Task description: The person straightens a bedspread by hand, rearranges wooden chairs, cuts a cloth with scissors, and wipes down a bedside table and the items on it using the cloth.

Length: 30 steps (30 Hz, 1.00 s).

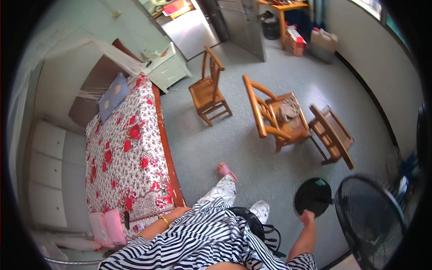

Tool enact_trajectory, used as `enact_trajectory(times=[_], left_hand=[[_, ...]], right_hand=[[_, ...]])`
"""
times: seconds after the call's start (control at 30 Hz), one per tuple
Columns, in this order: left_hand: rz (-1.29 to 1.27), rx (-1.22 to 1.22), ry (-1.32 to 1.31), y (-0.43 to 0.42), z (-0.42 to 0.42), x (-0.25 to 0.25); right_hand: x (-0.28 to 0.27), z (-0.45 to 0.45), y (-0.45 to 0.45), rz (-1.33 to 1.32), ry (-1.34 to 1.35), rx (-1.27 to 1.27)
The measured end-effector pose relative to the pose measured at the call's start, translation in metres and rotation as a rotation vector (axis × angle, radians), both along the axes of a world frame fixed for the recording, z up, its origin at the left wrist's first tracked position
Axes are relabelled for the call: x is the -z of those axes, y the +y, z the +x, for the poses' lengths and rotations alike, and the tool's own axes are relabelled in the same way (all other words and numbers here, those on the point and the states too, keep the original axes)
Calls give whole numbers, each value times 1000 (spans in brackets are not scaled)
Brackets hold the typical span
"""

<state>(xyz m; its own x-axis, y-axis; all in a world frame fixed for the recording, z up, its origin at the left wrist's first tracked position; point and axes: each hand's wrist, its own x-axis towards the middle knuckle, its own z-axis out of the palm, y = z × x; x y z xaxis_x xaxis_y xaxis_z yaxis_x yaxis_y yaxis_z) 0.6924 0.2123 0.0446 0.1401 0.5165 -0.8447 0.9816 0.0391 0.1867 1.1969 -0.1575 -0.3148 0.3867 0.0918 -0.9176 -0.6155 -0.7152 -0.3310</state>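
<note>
My left hand (pixel 181 212) rests low against my striped shirt (pixel 180 238), beside the edge of the bed (pixel 168 148); a gold bracelet circles the wrist. Its fingers lie loosely extended, and nothing shows in them. My right hand (pixel 307 217) hangs at my side, seen against the round black base (pixel 313 196) of a standing fan (pixel 371 220). Its fingers look loosely apart and hold nothing visible; whether they touch the base is unclear. A black bag (pixel 252 222) hangs at my front.
Ahead stand a wooden chair (pixel 209 90), a second wooden chair (pixel 281 117) with a cloth on its seat, and another wooden piece (pixel 332 132) beside it. A white nightstand (pixel 167 67) is by the bed. Farther off are an open door (pixel 243 29) and a plastic jug (pixel 323 42).
</note>
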Motion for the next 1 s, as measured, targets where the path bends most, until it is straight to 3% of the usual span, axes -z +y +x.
enact_trajectory(times=[0.07, 0.1, 0.13, 0.17, 0.2, 0.23, 0.37, 0.4, 0.47, 0.5, 0.6, 0.63, 0.67, 0.7, 0.73, 0.77, 0.9, 0.93, 1.0], left_hand=[[-91, -7, -96, 12, -30, 27], [5, 227, -149, 18, -50, 46], [-1, 141, -188, 25, -52, 48], [-33, 29, -175, 31, -55, 51], [-69, -82, -163, 38, -54, 48], [-41, -27, -180, 45, -64, 57], [73, 2, -213, 92, -70, 36], [59, -49, -304, 104, -74, 33], [96, -51, -214, 129, -112, 71], [224, 78, -290, 139, -118, 70], [70, 5, -107, 180, -97, 33], [121, 37, -235, 190, -109, 43], [76, 86, -230, 201, -111, 43], [104, 25, -222, 212, -109, 42], [133, -30, -214, 225, -104, 42], [82, 36, -211, 237, -98, 42], [130, -7, -308, 270, -90, 56], [103, 53, -252, 277, -72, 43], [-45, -93, -187, 290, -18, 1]], right_hand=[[-80, -40, 80, 102, 2, -136], [-88, -40, 116, 110, -5, -156], [-92, -39, 149, 130, -114, -363], [-90, -38, 176, 149, -224, -566], [-54, -27, 201, 257, -417, -607], [-13, -13, 220, 368, -610, -643], [-129, 24, 362, 496, -825, -430], [-96, 48, 382, 537, -908, -379], [-112, 69, 423, 572, -718, -178], [-132, 72, 440, 490, -758, -240], [-127, 80, 471, 449, -745, -300], [-138, 75, 477, 458, -692, -292], [-153, 71, 481, 364, -691, -434], [-91, 88, 471, 324, -779, -551], [-128, 74, 476, 173, -848, -712], [-142, 65, 475, 176, -917, -744], [-159, 64, 477, -16, -734, -767], [-166, 65, 480, -77, -700, -785], [-165, 75, 485, -143, -644, -802]])
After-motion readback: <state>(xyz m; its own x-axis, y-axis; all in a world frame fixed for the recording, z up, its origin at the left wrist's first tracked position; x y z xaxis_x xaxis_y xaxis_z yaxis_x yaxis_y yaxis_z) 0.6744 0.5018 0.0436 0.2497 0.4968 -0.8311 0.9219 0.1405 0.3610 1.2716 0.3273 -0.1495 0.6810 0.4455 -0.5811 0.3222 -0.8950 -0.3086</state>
